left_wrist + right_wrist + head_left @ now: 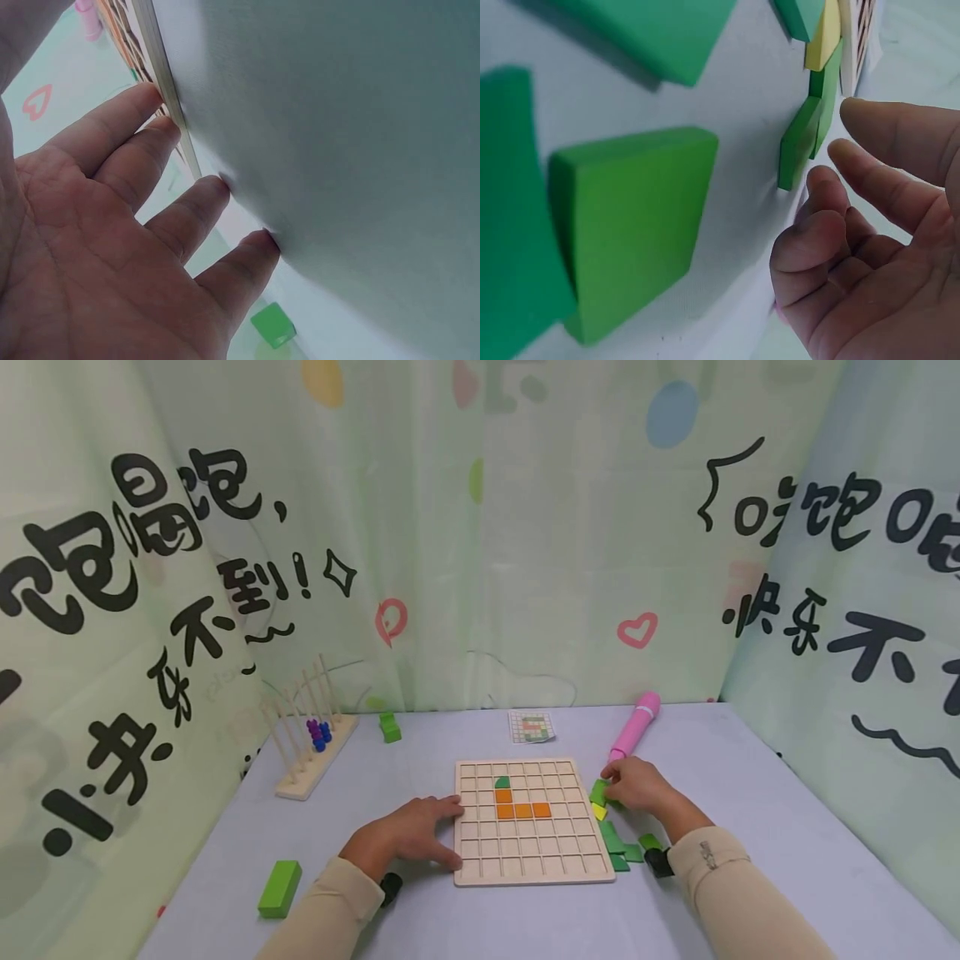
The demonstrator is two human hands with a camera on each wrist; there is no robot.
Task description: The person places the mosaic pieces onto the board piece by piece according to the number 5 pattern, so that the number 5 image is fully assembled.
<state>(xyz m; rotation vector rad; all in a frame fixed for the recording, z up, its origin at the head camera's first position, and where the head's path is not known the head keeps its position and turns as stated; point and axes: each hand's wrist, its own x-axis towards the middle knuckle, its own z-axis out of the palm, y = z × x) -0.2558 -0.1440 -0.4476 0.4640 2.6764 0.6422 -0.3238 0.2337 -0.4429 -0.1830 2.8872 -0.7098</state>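
Note:
A wooden grid board [480, 864] lies mid-table, bearing several orange square tiles [522, 811] and one green rounded tile [502, 782]. My left hand [408, 835] rests at the board's left edge, fingers spread and fairly straight; the left wrist view shows fingertips [154, 96] touching its side. Beyond the right edge, my right hand [637, 785] is beside light green tiles [597, 792]. In the right wrist view its fingers are loosely bent, with nothing visible between them, near the green tiles [801, 139]. A yellow tile [598, 811] and several darker green tiles [611, 837] lie closer to me.
A card with a printed grid pattern [532, 727] lies behind the board. Right of it is a pink microphone-shaped object [634, 727]. At left stand a wooden peg rack [302, 787] with purple and blue beads, a small green block [389, 727] and a long green block [280, 887].

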